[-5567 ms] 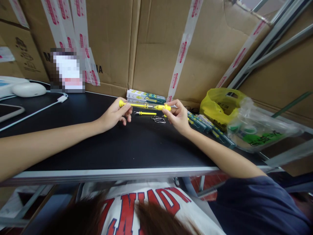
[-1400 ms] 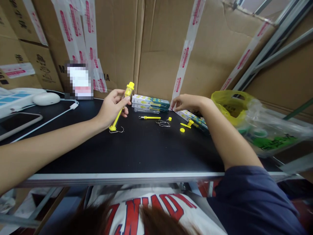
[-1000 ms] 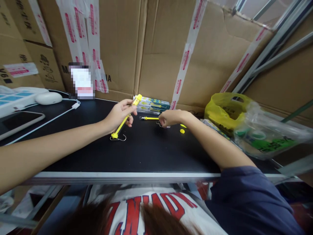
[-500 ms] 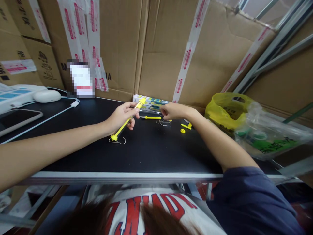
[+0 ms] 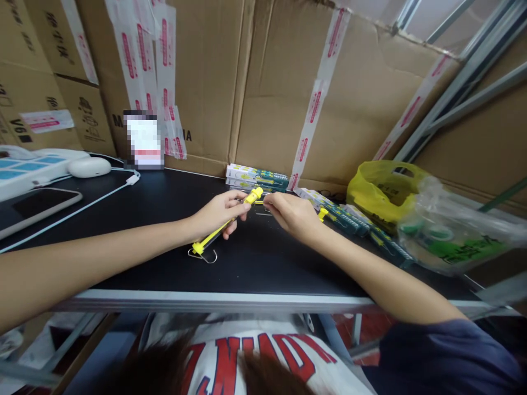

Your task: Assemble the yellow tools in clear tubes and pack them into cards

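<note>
Taking the gap between our hands as the clock's centre and twelve as straight ahead, the hook (image 5: 215, 258) lies nearest, at eight, on the low end of the tube (image 5: 214, 235). Our left hand (image 5: 218, 214), at nine, has its fingers wrapped round the tube, its cap (image 5: 254, 195) angled up and forward. Our right hand (image 5: 295, 216), at three, has fingers curled in just beside the cap; whether they pinch anything, we cannot tell. The fine work looks to be at the cap, so we do best to grip below it, steady the tube, let the hook hang free of the worktop (image 5: 247, 274) and press lightly along the tube's line; a sideways push could twist it.

Counting outward, we have one tube with one hook, then one rod (image 5: 259, 203) at twelve, partly hidden. Past our right wrist, at three, there is one yellow piece (image 5: 323, 214). We make out at least two back boxes (image 5: 257, 175) at twelve and at least three side boxes (image 5: 358, 220) from two to three. Two bags sit at about two to three: one yellow bag (image 5: 370, 203), one clear bag (image 5: 461, 241). One phone (image 5: 41, 206) lies at nine.
</note>
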Tool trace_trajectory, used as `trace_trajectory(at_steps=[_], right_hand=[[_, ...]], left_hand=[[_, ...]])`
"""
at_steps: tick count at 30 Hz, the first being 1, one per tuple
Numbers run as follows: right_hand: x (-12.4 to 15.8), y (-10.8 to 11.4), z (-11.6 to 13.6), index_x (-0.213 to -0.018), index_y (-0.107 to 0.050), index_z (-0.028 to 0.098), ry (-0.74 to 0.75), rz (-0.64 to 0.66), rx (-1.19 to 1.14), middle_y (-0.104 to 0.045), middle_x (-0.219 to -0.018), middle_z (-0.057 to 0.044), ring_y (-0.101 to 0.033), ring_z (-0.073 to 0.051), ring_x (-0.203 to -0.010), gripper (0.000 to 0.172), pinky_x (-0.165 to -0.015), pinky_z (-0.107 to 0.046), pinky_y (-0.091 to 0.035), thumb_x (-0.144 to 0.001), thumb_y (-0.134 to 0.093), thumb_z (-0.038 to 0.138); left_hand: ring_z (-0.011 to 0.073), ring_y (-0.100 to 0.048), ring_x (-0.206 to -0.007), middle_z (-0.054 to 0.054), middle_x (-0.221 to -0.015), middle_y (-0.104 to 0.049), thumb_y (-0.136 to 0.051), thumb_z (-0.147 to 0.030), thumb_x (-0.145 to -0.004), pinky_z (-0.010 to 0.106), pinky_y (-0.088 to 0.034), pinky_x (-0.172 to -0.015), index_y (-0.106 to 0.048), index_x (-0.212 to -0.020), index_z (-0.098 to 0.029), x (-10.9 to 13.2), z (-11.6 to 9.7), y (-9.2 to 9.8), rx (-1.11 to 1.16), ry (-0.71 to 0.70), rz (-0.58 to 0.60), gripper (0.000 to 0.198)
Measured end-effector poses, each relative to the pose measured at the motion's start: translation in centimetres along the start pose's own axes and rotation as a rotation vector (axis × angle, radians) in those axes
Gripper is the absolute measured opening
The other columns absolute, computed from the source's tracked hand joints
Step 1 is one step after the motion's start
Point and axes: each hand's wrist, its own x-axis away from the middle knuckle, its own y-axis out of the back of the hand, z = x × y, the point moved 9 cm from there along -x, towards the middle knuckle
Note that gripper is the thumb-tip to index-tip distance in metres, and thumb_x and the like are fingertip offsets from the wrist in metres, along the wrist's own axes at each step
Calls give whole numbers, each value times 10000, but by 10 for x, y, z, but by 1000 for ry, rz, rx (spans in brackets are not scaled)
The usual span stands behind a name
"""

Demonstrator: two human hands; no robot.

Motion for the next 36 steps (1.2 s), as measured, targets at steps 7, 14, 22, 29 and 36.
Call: trace_trajectory(at_steps=[7, 14, 22, 29, 36], right_hand=[[-2, 3, -2, -1001, -602, 196, 38, -43, 92, -702, -952, -86, -625, -172, -851, 277, -671, -256, -399, -999, -339, 281], [-2, 3, 2, -953, -600, 185, -3, -44, 137, -689, -892, -71, -620, -172, -820, 252, -607, -260, -344, -989, -365, 270], [-2, -4, -5, -938, -568, 201, -50, 19, 25, -676, -929, -44, -600, -153, -810, 186, -608, -239, -319, -972, -397, 265], [-6, -10, 8, -878, -551, 177, 0, 92, 28, -648, -848, -46, -573, -152, -758, 187, -618, -247, -312, -966, -394, 227], [-7, -16, -2, -883, -540, 173, -41, 144, -32, -651, -891, -62, -573, -160, -768, 131, -634, -252, -333, -936, -420, 173]], left_hand=[[55, -492, -339, -52, -659, -556, -630, -362, -840, 177, -432, -301, -512, -987, -192, 2, 6, -7, -61, 52, 78, 253], [55, -479, -338, -55, -641, -552, -603, -369, -857, 169, -419, -294, -499, -988, -206, 1, 9, -9, -93, 74, 106, 234], [43, -446, -326, -66, -630, -531, -583, -321, -865, 148, -388, -273, -477, -960, -201, 5, 11, -14, -154, 124, 129, 186], [52, -429, -304, -74, -537, -506, -550, -461, -879, 144, -366, -276, -464, -917, -199, 0, 21, -16, -168, 195, 122, 279], [81, -429, -291, -80, -431, -465, -503, -567, -877, 151, -352, -281, -434, -876, -218, -23, 29, -26, -241, 231, 112, 356]])
